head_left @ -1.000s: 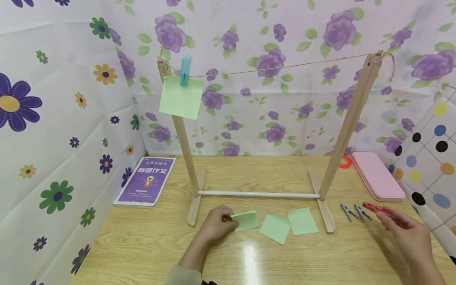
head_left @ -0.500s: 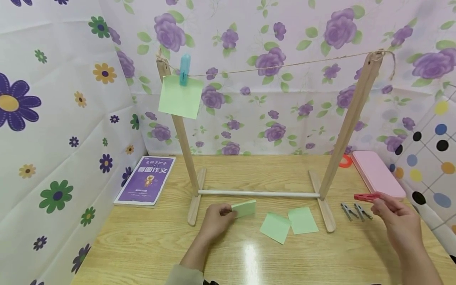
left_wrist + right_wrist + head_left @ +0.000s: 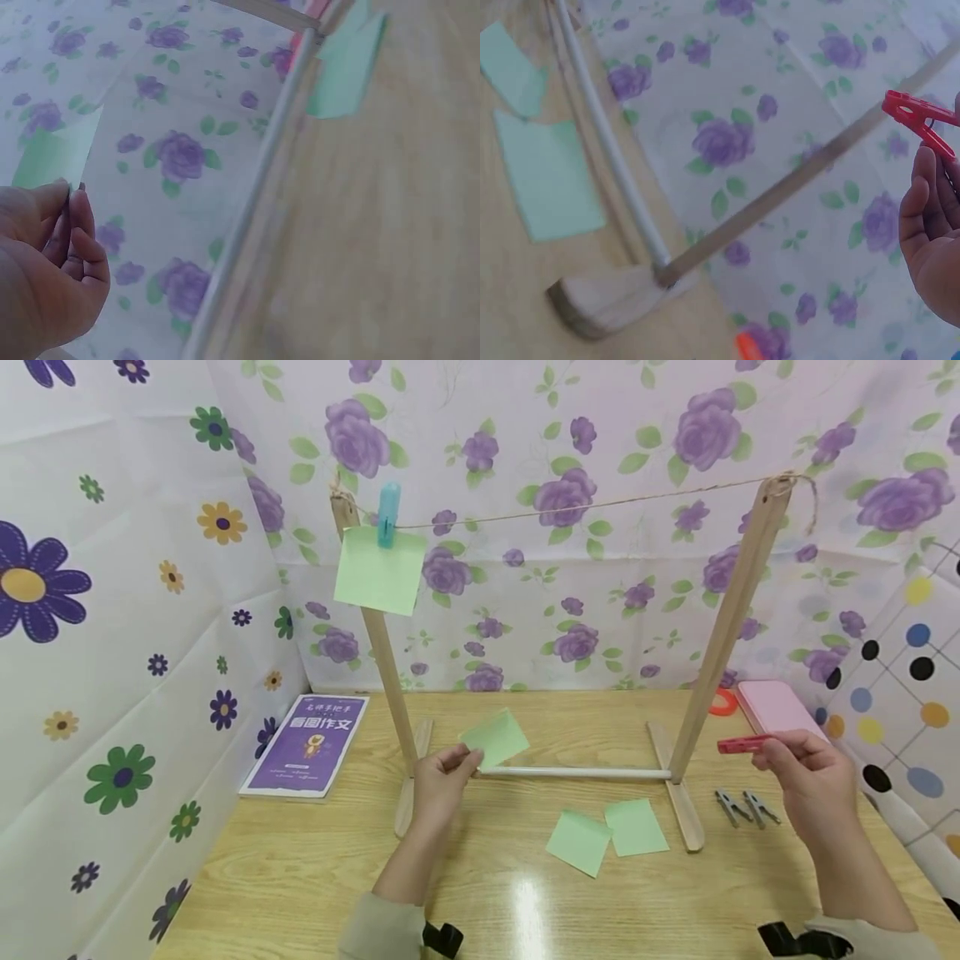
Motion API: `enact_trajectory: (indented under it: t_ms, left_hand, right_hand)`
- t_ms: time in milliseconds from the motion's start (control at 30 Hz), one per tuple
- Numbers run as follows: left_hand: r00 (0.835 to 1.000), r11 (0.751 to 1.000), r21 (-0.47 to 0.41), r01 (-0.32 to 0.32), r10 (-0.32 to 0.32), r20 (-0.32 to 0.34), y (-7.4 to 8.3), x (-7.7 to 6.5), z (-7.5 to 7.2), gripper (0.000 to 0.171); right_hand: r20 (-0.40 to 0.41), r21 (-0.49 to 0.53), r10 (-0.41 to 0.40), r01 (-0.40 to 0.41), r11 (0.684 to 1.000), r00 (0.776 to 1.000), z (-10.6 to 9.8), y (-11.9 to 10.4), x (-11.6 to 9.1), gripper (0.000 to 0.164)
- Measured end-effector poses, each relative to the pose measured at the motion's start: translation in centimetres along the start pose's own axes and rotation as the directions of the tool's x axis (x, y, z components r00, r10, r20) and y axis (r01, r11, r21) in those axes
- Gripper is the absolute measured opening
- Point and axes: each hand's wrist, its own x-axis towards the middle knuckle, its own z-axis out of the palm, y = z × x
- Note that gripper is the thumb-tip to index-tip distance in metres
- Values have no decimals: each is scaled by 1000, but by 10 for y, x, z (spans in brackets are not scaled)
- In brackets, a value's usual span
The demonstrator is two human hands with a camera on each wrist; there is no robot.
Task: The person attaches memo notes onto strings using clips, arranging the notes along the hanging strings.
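Observation:
Between thumb and fingers my left hand (image 3: 442, 781) pinches a green sticky note (image 3: 498, 739) by its left corner, raised above the white rod (image 3: 577, 773) of a wooden stand. My right hand (image 3: 813, 777) holds a red clothespin (image 3: 742, 744) by its handle end, to the right of the stand. In the right wrist view the clothespin (image 3: 911, 109) points away from the fingers. On the twine (image 3: 600, 506) strung across the stand, a blue clothespin (image 3: 387, 516) holds another green sticky note (image 3: 381, 570) near the left post.
Two green sticky notes (image 3: 580, 842) lie on the table before the stand. Two grey clothespins (image 3: 731, 807) lie right of its foot (image 3: 684, 817). A purple book (image 3: 306, 746) is at the left, a pink case (image 3: 776, 706) and a red ring (image 3: 723, 702) at the back right.
My left hand has lifted the sticky note from the table up past the rod. My right hand has carried the red clothespin up and left, away from the grey clothespins.

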Motion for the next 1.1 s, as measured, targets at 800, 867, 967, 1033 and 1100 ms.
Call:
enact_trajectory:
  t_ms: [800, 867, 967, 1033, 1100]
  left_hand:
    - [967, 952, -169, -254, 246, -67, 89, 32, 10, 13]
    - [965, 950, -173, -261, 251, -81, 95, 32, 10, 14]
    - [960, 941, -192, -278, 264, -96, 104, 32, 11, 18]
    - [958, 931, -230, -284, 263, -117, 109, 32, 12, 19]
    - [952, 911, -283, -300, 270, -142, 115, 32, 13, 22]
  right_hand:
    - [283, -164, -177, 230, 959, 942, 126, -34, 85, 13]
    - [312, -173, -203, 266, 948, 928, 138, -41, 92, 13]
    - [361, -170, -231, 307, 936, 903, 158, -50, 103, 14]
    - [390, -180, -249, 338, 924, 887, 172, -57, 110, 18]
    - [417, -200, -270, 378, 904, 868, 186, -62, 118, 24]
